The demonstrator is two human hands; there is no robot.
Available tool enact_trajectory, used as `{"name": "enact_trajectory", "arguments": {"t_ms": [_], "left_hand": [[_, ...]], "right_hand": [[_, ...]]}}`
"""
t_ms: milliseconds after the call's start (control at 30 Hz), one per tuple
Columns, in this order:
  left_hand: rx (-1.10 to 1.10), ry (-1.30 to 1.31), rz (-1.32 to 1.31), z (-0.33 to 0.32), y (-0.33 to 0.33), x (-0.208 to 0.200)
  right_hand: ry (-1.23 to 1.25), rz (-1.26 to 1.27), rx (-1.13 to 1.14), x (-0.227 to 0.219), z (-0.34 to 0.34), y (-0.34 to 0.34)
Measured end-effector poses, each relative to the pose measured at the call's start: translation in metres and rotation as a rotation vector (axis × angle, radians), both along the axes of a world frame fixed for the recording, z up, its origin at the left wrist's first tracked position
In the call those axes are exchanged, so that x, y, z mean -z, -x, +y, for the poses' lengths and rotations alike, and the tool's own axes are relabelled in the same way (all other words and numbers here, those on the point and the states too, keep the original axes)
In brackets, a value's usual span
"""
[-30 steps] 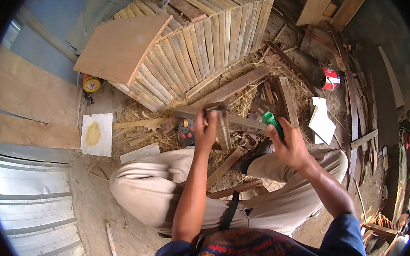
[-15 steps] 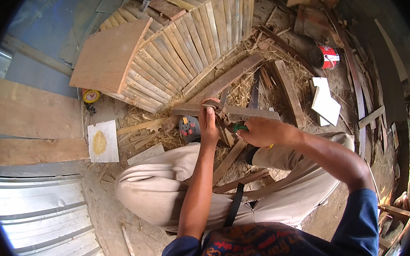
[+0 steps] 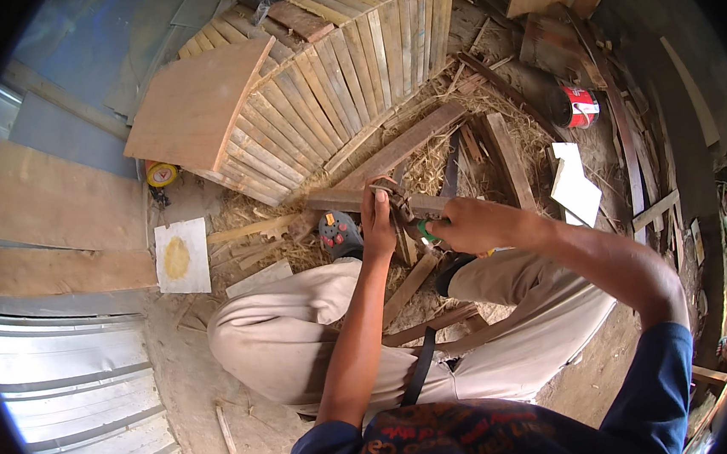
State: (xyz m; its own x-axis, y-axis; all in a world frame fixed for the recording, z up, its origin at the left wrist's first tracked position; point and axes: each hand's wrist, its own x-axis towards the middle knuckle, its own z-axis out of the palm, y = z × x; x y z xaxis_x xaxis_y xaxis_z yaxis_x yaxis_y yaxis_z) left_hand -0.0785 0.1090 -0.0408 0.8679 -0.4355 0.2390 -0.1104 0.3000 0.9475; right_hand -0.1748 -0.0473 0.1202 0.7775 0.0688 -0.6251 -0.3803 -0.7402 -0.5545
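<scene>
My left hand [image 3: 377,219] is closed around a small dark brown workpiece [image 3: 401,209], its thumb pointing away from me. Its kind cannot be made out, as the fingers hide part of it. In my right hand [image 3: 471,224] is a green-handled tool [image 3: 426,230], pointing leftward at the workpiece. The tool's working end is too small to tell. Both hands are above a reddish-brown wooden plank [image 3: 340,199] on the ground, between my bent legs. Just left of my left hand shows a grey shoe with red spots [image 3: 340,230].
A slatted wooden structure [image 3: 351,74] stands ahead, with a brown board [image 3: 195,99] leaning on it. A yellow tape measure [image 3: 161,173] is at left, near a stained white sheet [image 3: 182,257]. At right are a red can [image 3: 580,107], a white cut piece [image 3: 576,185] and several planks on straw.
My right hand has shifted slightly to the right and its elbow has swung outward, turning the green handle a little. My left hand keeps its grip, barely moved.
</scene>
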Motion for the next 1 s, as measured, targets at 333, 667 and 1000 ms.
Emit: {"name": "enact_trajectory", "arguments": {"t_ms": [333, 667, 1000], "left_hand": [[-0.088, 0.098, 0.234, -0.017, -0.025, 0.016], [-0.023, -0.064, 0.282, -0.036, -0.064, 0.044], [-0.227, -0.349, -0.059, -0.046, -0.055, 0.039]], "right_hand": [[-0.125, -0.584, 0.273, 0.068, 0.029, 0.017], [-0.122, -0.747, 0.485, 0.104, 0.053, 0.020], [0.013, -0.271, 0.345, 0.060, 0.010, 0.016]]}}
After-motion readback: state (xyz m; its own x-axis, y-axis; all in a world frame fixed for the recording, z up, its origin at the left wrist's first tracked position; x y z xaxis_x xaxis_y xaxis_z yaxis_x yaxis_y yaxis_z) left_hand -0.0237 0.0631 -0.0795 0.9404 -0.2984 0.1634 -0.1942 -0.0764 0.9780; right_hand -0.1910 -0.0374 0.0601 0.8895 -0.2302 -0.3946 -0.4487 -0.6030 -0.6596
